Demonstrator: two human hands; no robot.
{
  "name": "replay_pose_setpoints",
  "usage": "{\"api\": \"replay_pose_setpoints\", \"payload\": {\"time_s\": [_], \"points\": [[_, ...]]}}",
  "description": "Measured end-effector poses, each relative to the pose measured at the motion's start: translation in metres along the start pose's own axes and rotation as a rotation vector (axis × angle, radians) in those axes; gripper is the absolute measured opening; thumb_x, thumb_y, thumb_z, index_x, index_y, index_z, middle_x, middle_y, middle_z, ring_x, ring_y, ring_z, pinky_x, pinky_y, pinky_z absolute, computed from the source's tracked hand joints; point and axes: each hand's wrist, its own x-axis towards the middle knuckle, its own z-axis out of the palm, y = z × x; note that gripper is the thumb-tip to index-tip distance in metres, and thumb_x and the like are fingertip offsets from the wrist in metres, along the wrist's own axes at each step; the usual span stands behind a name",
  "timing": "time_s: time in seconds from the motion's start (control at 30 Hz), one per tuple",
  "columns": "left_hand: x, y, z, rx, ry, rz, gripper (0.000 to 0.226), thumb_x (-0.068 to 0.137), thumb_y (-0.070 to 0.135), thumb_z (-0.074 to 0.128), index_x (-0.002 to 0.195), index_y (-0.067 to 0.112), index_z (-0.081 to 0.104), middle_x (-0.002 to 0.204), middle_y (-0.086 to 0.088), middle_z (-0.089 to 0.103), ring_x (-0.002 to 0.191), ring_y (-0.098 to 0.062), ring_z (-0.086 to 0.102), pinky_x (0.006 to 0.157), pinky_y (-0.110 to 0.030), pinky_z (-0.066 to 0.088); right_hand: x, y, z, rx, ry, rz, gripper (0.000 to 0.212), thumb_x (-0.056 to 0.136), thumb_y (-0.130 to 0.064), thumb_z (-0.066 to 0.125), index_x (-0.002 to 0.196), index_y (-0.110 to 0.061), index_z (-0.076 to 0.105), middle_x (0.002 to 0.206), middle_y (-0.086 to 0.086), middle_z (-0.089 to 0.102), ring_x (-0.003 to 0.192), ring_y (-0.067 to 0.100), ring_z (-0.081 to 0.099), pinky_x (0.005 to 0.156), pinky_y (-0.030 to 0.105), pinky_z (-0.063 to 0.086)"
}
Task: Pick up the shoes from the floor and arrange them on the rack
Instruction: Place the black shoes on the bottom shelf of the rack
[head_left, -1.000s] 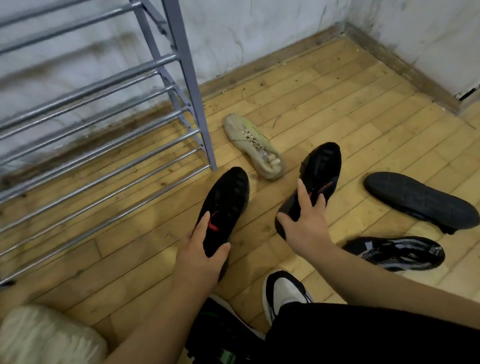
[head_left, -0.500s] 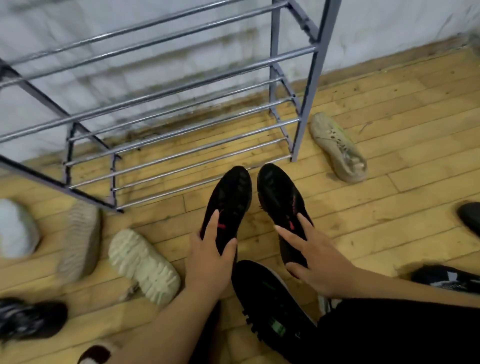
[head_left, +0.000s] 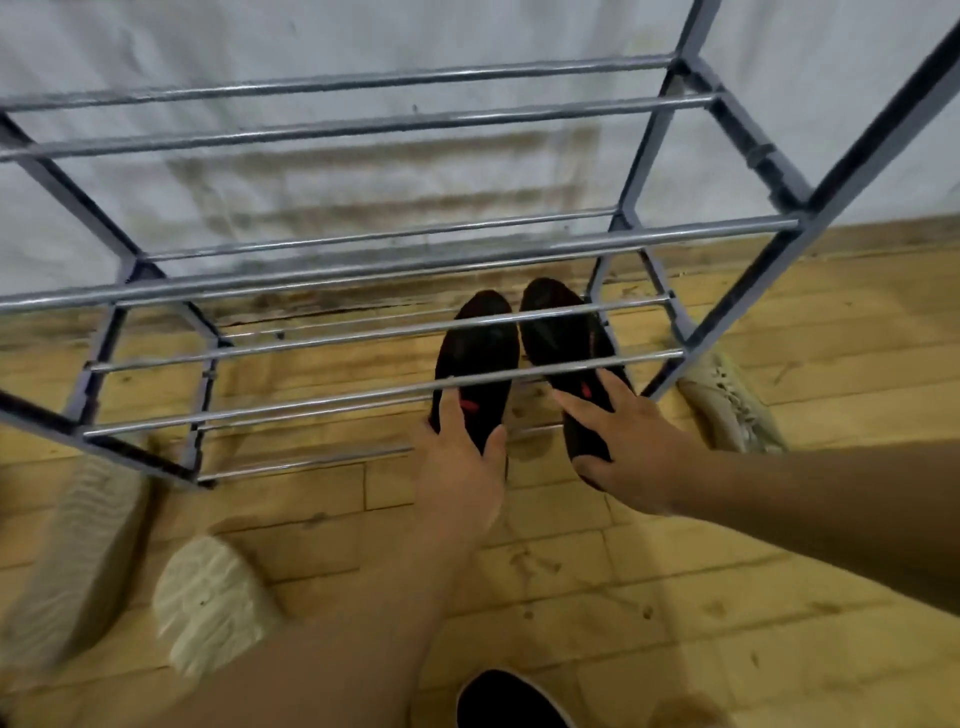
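Note:
A grey metal shoe rack (head_left: 395, 270) stands against the white wall, its tiers made of thin bars. Two black shoes with red marks lie side by side, toes toward the wall, under the bars at the rack's right end. My left hand (head_left: 460, 467) grips the heel of the left black shoe (head_left: 478, 358). My right hand (head_left: 631, 447) grips the heel end of the right black shoe (head_left: 561, 332), fingers spread over its top. Whether the shoes rest on the lowest bars or are held just above them is unclear.
A beige shoe (head_left: 732, 405) lies on the wooden floor just right of the rack's front right post. Two pale shoes, one (head_left: 208, 603) and the other (head_left: 78, 545), lie sole-up at the lower left. A black shoe (head_left: 511, 701) shows at the bottom edge.
Both hands have carried the black pair forward from the open floor in under the rack's bars. The view has swung left and closer to the rack.

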Motion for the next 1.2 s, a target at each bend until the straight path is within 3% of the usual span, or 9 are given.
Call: {"api": "replay_pose_setpoints", "payload": {"time_s": [0.07, 0.17, 0.3, 0.37, 0.53, 0.63, 0.9, 1.1, 1.2], "points": [[0.019, 0.009, 0.006, -0.009, -0.058, 0.025, 0.088, 0.094, 0.056, 0.058, 0.153, 0.054, -0.007, 0.164, -0.010, 0.014, 0.143, -0.038, 0.036, 0.106, -0.055, 0.047, 0.028, 0.001, 0.005, -0.058, 0.043, 0.020, 0.080, 0.099, -0.054, 0.053, 0.158, -0.051, -0.002, 0.168, 0.001, -0.009, 0.154, 0.041, 0.001, 0.122, 0.054, 0.020], [0.029, 0.003, 0.008, 0.189, -0.194, 0.084, 0.104, 0.084, 0.057, 0.066, 0.149, 0.059, -0.015, 0.167, -0.007, -0.002, 0.150, -0.041, 0.017, 0.112, -0.059, 0.039, 0.051, 0.014, 0.024, -0.144, 0.034, 0.083, 0.091, 0.091, -0.063, 0.056, 0.154, -0.054, -0.009, 0.167, 0.007, -0.008, 0.152, 0.047, -0.001, 0.122, 0.058, 0.020], [0.025, -0.018, 0.001, 0.341, -0.325, 0.167, 0.102, 0.087, 0.055, 0.064, 0.149, 0.058, -0.017, 0.164, 0.000, -0.021, 0.154, -0.037, -0.004, 0.119, -0.058, 0.027, 0.056, 0.024, 0.040, -0.210, 0.016, 0.062, 0.098, 0.086, -0.060, 0.061, 0.148, -0.060, -0.014, 0.166, 0.006, -0.007, 0.149, 0.052, 0.004, 0.117, 0.063, 0.027], [0.026, -0.022, -0.001, 0.362, -0.330, 0.166, 0.104, 0.086, 0.055, 0.066, 0.149, 0.057, -0.016, 0.165, 0.001, -0.018, 0.154, -0.035, 0.002, 0.120, -0.057, 0.027, 0.053, 0.020, 0.039, -0.184, 0.035, 0.074, 0.093, 0.091, -0.055, 0.060, 0.150, -0.059, -0.012, 0.167, 0.006, -0.006, 0.149, 0.052, 0.002, 0.119, 0.063, 0.024], [0.029, -0.021, -0.006, 0.353, -0.308, 0.158, 0.110, 0.082, 0.058, 0.071, 0.153, 0.054, -0.013, 0.165, -0.001, 0.013, 0.146, -0.033, 0.029, 0.114, -0.054, 0.038, 0.046, 0.003, 0.040, -0.134, 0.128, 0.103, 0.080, 0.099, -0.047, 0.054, 0.157, -0.050, -0.001, 0.166, 0.013, 0.004, 0.149, 0.052, 0.003, 0.119, 0.061, 0.024], [0.030, -0.020, -0.008, 0.391, -0.310, 0.144, 0.111, 0.081, 0.060, 0.071, 0.152, 0.053, -0.014, 0.160, -0.005, 0.024, 0.141, -0.032, 0.034, 0.113, -0.053, 0.038, 0.056, 0.003, 0.028, -0.112, 0.120, 0.137, 0.079, 0.100, -0.045, 0.054, 0.159, -0.044, 0.002, 0.166, 0.009, 0.002, 0.148, 0.052, 0.005, 0.119, 0.060, 0.024], [0.033, -0.019, -0.015, 0.467, -0.368, 0.186, 0.118, 0.081, 0.055, 0.073, 0.152, 0.050, -0.022, 0.164, -0.003, 0.016, 0.145, -0.033, 0.030, 0.117, -0.053, 0.032, 0.055, 0.024, 0.024, -0.202, 0.065, 0.032, 0.082, 0.101, -0.046, 0.054, 0.159, -0.044, -0.006, 0.169, 0.002, 0.001, 0.147, 0.051, 0.009, 0.119, 0.062, 0.023], [0.033, -0.017, -0.003, 0.303, -0.283, 0.214, 0.108, 0.082, 0.061, 0.068, 0.154, 0.050, -0.012, 0.163, 0.001, 0.025, 0.138, -0.030, 0.041, 0.107, -0.051, 0.046, 0.053, 0.027, 0.027, -0.193, 0.080, 0.043, 0.089, 0.096, -0.051, 0.058, 0.159, -0.041, -0.004, 0.166, 0.004, 0.002, 0.149, 0.049, 0.003, 0.121, 0.061, 0.019], [0.039, -0.009, 0.007, 0.235, -0.233, 0.218, 0.108, 0.080, 0.056, 0.073, 0.152, 0.054, -0.008, 0.157, -0.003, 0.036, 0.133, -0.032, 0.048, 0.102, -0.053, 0.050, 0.058, 0.025, 0.024, -0.112, 0.083, 0.066, 0.099, 0.081, -0.061, 0.058, 0.156, -0.042, -0.003, 0.165, 0.004, 0.005, 0.151, 0.048, 0.002, 0.120, 0.062, 0.020]]}}
